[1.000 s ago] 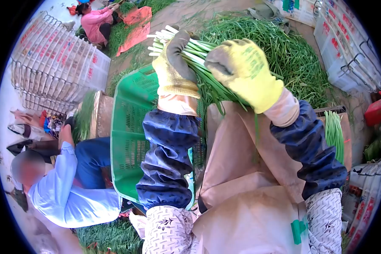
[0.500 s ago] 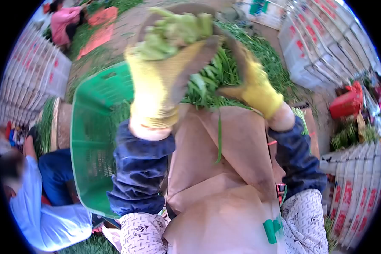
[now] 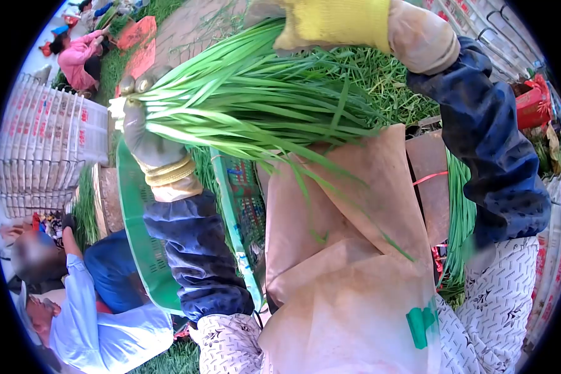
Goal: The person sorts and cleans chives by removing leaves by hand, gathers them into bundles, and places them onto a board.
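Observation:
A bunch of garlic chives (image 3: 249, 106) stretches across the upper middle of the view, white stem ends at the left and long green leaves fanning right. My left hand (image 3: 149, 128), in a grey-and-yellow glove, is closed round the bunch near the stem ends. At the top edge, my right hand (image 3: 330, 25), in a matching glove, is over the upper leaves. Its fingers are blurred and partly out of view. Below the leaves is a brown apron (image 3: 355, 230) with a few loose leaves hanging over it.
A green plastic basket (image 3: 146, 249) stands at my left. More chives (image 3: 461, 218) lie by a brown board (image 3: 429, 187) with a red tie at my right. One person (image 3: 100, 311) in light blue sits at left; another (image 3: 78, 65) in pink sits farther off. White crates (image 3: 50, 146) are stacked behind.
The bunch has turned from stem ends facing me to lying crosswise. My left hand has moved left with it, and my right hand has risen to the top edge.

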Motion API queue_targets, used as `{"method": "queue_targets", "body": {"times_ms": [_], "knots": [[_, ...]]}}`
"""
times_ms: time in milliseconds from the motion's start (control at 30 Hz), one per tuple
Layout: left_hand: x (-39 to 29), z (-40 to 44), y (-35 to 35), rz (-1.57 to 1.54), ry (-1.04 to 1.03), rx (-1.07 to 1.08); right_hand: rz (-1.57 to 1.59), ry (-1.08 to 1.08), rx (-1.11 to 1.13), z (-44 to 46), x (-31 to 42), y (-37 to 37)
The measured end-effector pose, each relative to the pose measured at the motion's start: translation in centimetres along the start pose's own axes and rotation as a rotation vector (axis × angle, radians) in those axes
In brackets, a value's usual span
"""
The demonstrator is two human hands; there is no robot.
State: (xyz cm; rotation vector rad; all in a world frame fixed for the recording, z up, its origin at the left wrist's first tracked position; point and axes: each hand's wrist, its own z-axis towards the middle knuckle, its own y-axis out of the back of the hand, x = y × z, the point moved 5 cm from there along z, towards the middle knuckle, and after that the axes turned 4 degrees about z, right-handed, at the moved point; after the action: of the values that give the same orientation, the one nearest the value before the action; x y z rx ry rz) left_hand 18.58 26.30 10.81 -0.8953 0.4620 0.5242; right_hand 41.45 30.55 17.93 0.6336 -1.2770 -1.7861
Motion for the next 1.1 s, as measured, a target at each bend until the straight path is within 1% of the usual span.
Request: {"method": "queue_targets", "body": {"times_ms": [33,67,133,167,200,267,300,333,400,433,467,500,533,567,633,667,700,733,767,800,833,867,900,967,1000,1067,1100], "knots": [[-0.2,-0.1,0.4,0.041,-0.016,-0.054,0.016,-0.048,-0.006,-0.3,-0.2,0.5],[-0.2,0.1,0.5,0.042,-0.009,-0.055,0.021,-0.052,-0.007,-0.4,1.0,0.8],[-0.4,0.6,0.7,-0.046,-0.017,-0.057,0.515,-0.547,0.201,-0.9,1.0,-0.7],[-0.6,0.8,0.8,-0.017,-0.035,-0.067,0.652,-0.361,0.209,-1.4,1.0,-0.8],[-0.7,1.0,0.6,-0.032,-0.058,-0.111,0.604,-0.217,-0.012,-2.2,0.2,-2.4],[-0.5,1.7,0.0,0.015,-0.122,-0.174,0.588,-0.267,0.035,-3.4,1.3,-5.5],[0.3,2.6,-1.0,-0.098,-0.047,-0.032,0.619,-0.384,0.200,-3.3,1.4,-5.6],[0.6,2.8,-0.1,0.013,-0.059,-0.120,0.642,-0.269,0.179,-3.1,-0.3,-6.6],[0.7,3.0,0.9,0.077,0.034,-0.149,0.471,-0.278,0.165,-2.3,-1.5,-3.6],[0.4,3.1,1.1,0.174,-0.004,-0.156,0.461,-0.338,0.275,-1.8,-1.3,-2.7],[0.1,3.4,1.5,0.172,-0.021,-0.167,0.283,-0.226,0.234,-1.7,-0.5,-0.1],[0.0,3.9,1.3,0.116,-0.003,-0.091,0.096,-0.126,0.177,-1.7,0.4,2.4],[-0.3,4.2,0.9,0.061,0.010,-0.016,0.102,-0.107,0.176,-1.6,0.2,2.7],[-0.4,4.6,0.5,0.059,-0.004,-0.013,0.107,-0.088,0.175,-1.5,0.0,3.0],[-0.8,5.6,-1.2,0.074,-0.119,0.022,0.033,-0.156,0.076,-1.5,-2.2,2.2],[-1.7,5.3,-2.0,0.492,-0.308,-0.117,-0.004,-0.179,0.026,-1.9,-2.9,1.9],[-1.3,5.4,-5.4,0.758,-0.405,-0.074,-0.041,-0.177,-0.024,-2.8,-3.2,1.8],[-0.8,5.3,-8.9,1.013,-0.521,-0.055,0.149,-0.081,-0.106,-1.5,-3.9,2.0],[0.3,4.7,-7.5,1.004,-0.442,-0.130,-0.035,-0.077,-0.132,-3.3,-4.2,1.6],[1.4,4.0,-6.1,0.991,-0.363,-0.203,-0.151,-0.115,-0.060,-5.4,-5.0,1.0],[7.9,1.4,-7.6,1.204,-0.451,0.078,-0.191,-0.100,0.030,-8.2,-4.8,1.0],[11.5,0.9,-11.7,1.360,-0.520,0.306,-0.229,-0.082,0.119,-10.9,-4.7,1.0],[15.2,0.2,-15.6,1.469,-0.607,0.542,-0.180,-0.214,0.192,-13.6,-5.4,0.6],[15.8,-0.3,-20.1,1.496,-0.709,0.696,-0.113,-0.487,0.325,-19.1,-6.7,-0.3],[17.2,-1.5,-20.1,1.479,-0.668,0.793,-0.041,-0.667,0.301,-21.5,-6.1,0.2],[20.0,-4.2,-19.6,1.438,-0.570,1.000,0.086,-0.771,0.130,-27.2,-5.1,1.3],[21.0,-5.3,-19.3,1.414,-0.519,1.110,0.150,-0.873,0.043,-29.4,-4.3,1.5]]}}
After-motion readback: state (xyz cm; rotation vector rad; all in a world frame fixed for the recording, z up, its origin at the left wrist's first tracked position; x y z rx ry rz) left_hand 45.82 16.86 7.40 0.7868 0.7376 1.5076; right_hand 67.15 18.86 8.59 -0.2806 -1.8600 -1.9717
